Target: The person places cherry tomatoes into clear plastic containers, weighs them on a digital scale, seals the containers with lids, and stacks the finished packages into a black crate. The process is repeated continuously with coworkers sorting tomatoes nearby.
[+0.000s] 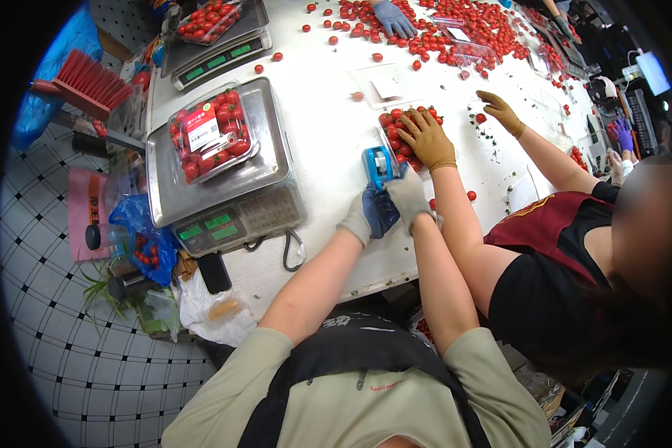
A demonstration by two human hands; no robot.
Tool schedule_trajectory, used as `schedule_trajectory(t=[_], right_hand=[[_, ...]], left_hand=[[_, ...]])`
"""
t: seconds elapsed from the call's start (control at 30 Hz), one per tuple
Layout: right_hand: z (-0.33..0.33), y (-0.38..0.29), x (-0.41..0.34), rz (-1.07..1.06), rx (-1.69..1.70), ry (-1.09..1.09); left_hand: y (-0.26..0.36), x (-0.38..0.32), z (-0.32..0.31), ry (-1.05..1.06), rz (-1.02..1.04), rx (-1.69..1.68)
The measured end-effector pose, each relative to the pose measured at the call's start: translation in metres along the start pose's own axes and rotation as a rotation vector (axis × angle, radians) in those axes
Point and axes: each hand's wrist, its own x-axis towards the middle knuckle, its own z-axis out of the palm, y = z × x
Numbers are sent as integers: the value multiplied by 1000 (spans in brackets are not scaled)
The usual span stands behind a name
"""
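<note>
A blue tape dispenser (377, 162) with a pale roll inside is gripped in my left hand (372, 215), which wears a grey and blue work glove. Close against it is my right hand (410, 193), gloved the same way; its fingers are partly hidden, so I cannot tell whether they hold anything. Just beyond my hands sits a clear plastic box of cherry tomatoes (395, 134). A co-worker's tan-gloved hand (428, 140) rests on those tomatoes. To the left, a closed, labelled clamshell of tomatoes (215, 134) lies on a metal scale (269, 168) with lit green displays.
Loose tomatoes (493, 28) spread over the white table's far side, where another gloved hand (395, 19) reaches in. A second scale (224, 59) stands at upper left, near a red brush (89, 84). A phone (214, 273) lies at the near left edge. The co-worker's other hand (501, 112) hovers right.
</note>
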Motion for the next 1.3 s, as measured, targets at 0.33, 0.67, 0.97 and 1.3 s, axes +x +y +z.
schedule_trajectory(t=[0.33, 0.67, 0.97, 1.3], right_hand=[[-15, 71, -160, 444, -251, -312], [10, -9, -151, 344, -49, -382], [168, -136, -104, -336, -215, -403], [181, -129, -96, -203, -223, -433]], left_hand=[[-8, -23, 24, 240, 61, 458], [59, -108, 56, 224, 464, 998], [235, -269, 131, 646, 1331, 2395], [318, -300, 62, 835, 888, 1663]])
